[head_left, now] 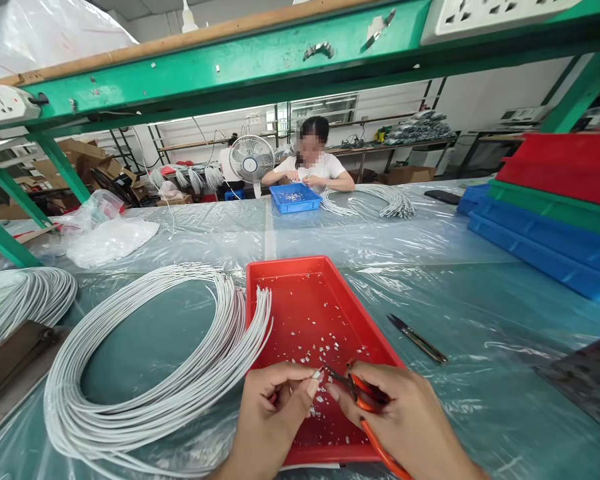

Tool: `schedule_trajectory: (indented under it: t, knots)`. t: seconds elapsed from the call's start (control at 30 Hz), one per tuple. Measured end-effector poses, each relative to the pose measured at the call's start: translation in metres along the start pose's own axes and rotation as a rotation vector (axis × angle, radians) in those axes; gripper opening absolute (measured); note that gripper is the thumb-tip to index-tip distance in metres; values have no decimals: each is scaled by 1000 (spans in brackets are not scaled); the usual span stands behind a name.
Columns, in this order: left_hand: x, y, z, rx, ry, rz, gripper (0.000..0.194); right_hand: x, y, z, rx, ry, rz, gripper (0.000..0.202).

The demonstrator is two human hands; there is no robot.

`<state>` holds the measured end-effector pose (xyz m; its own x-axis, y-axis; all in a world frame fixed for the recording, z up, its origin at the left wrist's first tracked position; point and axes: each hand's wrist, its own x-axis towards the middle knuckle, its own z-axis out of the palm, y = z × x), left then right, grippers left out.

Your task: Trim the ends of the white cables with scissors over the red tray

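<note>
My left hand (279, 408) pinches the tip of a white cable (317, 375) between thumb and forefinger, above the red tray (325, 270). My right hand (397, 403) is wrapped round orange-handled cutting pliers (365, 393), whose dark jaws sit right beside the cable tip. Whether the jaws touch the cable I cannot tell. Small white scraps lie scattered over the tray's floor. To the left rests a big coil of white cables (145, 433), its cut ends reaching over the tray's left rim.
Thread snips (417, 339) lie right of the tray. A second cable coil (25, 300) and a metal block (15, 373) are at far left. Stacked plastic trays (545, 220) stand at right. Across the table a co-worker (313, 160) sits behind a blue tray (295, 205). A green shelf beam (260, 67) spans overhead.
</note>
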<state>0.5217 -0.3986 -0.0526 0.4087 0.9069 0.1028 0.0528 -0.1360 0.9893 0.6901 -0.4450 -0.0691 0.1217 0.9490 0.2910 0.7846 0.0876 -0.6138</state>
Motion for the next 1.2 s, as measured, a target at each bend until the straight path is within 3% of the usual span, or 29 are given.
schedule_trajectory:
  t: [0.23, 0.4, 0.47, 0.57, 0.6, 0.73, 0.8, 0.9, 1.0, 1.07, 1.13, 1.2]
  knots:
    - [-2, 1, 4, 72, -81, -13, 25, 5, -11, -7, 459, -48, 56, 20]
    - [-6, 9, 7, 330, -181, 114, 28, 4, -18, -10, 449, -40, 26, 18]
    - [-11, 11, 7, 345, -92, 201, 22, 5, -21, -12, 442, -30, 33, 21]
    - [-20, 14, 8, 281, 56, 290, 18, 9, -27, -19, 412, 91, 28, 22]
    - [-22, 15, 9, 233, 37, 237, 18, 11, -29, -22, 397, 142, 13, 21]
    - [-20, 17, 13, -213, -216, -230, 36, 9, -34, -25, 355, 280, -156, 9]
    - [-12, 16, 14, -445, -204, -314, 38, 4, -33, -22, 293, 335, -314, 5]
    - [-4, 13, 16, -673, -82, -372, 32, -4, -32, -12, 208, 400, -447, 18]
    - [-2, 11, 16, -774, -18, -401, 33, -8, -31, -1, 321, 404, -310, 15]
    - [-4, 10, 16, -742, 15, -336, 30, -11, -32, 5, 483, 368, -149, 7]
    - [-5, 12, 14, -667, 43, -241, 25, -14, -33, 8, 625, 287, 9, 3]
    - [-5, 14, 11, -586, 58, -159, 20, -19, -35, 8, 715, 154, 130, 14]
